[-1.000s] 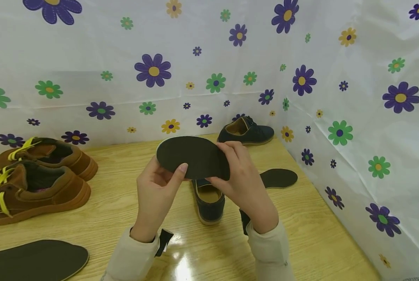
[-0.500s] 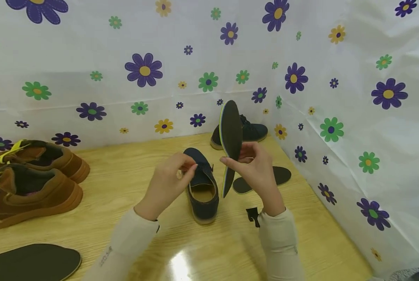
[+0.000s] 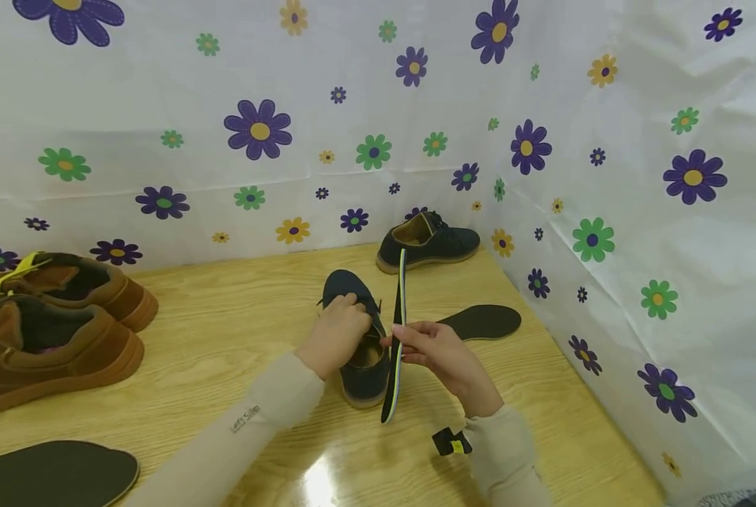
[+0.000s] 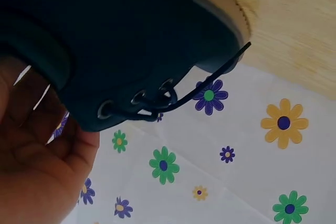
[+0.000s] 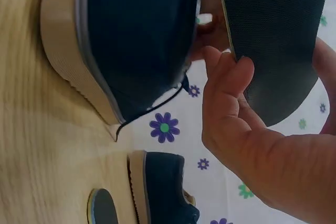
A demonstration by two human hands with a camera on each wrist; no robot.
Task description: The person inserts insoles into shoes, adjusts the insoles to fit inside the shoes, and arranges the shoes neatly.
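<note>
A dark blue lace-up shoe [image 3: 364,386] stands on the table in the middle of the head view, heel towards me. My left hand [image 3: 338,334] grips the shoe's upper by the lacing, its fingers curled at the tongue; the left wrist view has the eyelets and a loose lace [image 4: 210,80] close by. Just right of the shoe, my right hand [image 3: 441,352] pinches a black insole [image 3: 392,391] between thumb and fingers. That insole is edge-on in the head view, one end pointing up. Its black face fills the upper right of the right wrist view.
The other blue shoe [image 3: 448,243] stands behind, by the flowered curtain [image 3: 327,84]. A second black insole [image 3: 486,322] lies to the right, another insole [image 3: 55,473] at front left. Brown shoes [image 3: 93,352] with yellow laces occupy the left side of the wooden table [image 3: 226,303].
Both hands held the insole at first; the left hand let go and moved onto the blue shoe. The right hand turned the insole upright, then edge-on, and lowered it beside the shoe.
</note>
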